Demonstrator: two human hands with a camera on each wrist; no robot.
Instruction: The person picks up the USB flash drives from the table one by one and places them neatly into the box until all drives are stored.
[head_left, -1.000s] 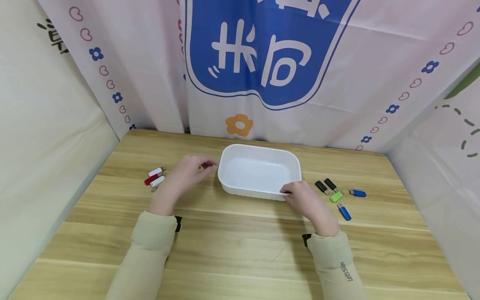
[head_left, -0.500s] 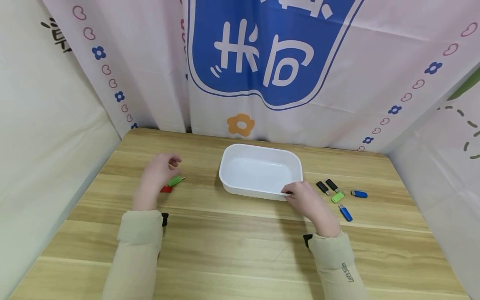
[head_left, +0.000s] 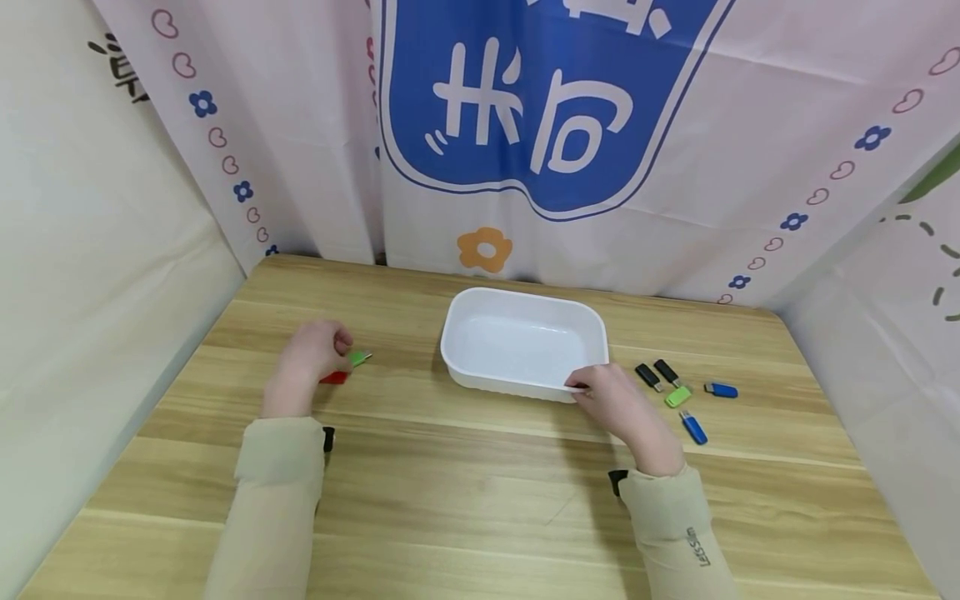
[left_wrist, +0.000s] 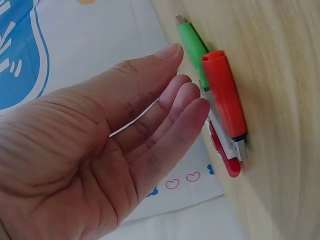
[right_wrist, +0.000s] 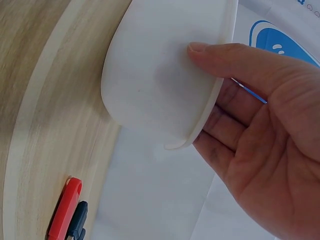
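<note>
My left hand (head_left: 309, 360) hovers over a small pile of USB sticks at the left of the table, thumb and fingers apart and curved, holding nothing. In the left wrist view the pile has a green USB stick (left_wrist: 191, 42), an orange-red USB stick (left_wrist: 223, 95) and a white one and a dark red one partly beneath. The fingertips (left_wrist: 201, 110) come close to the sticks; contact is unclear. My right hand (head_left: 617, 410) pinches the near right rim of a white plastic tub (head_left: 502, 387), thumb on its outer wall (right_wrist: 150, 75) and fingers inside.
Right of the tub lie two black USB sticks (head_left: 648, 377), a light green one (head_left: 678, 397) and two blue ones (head_left: 693, 427). The right wrist view also has a red stick (right_wrist: 66, 207). A printed curtain (head_left: 420, 225) hangs behind the wooden table (head_left: 480, 517).
My left hand has moved left from beside the tub to the USB sticks, then lowered slightly over them. My right hand stays on the tub's rim.
</note>
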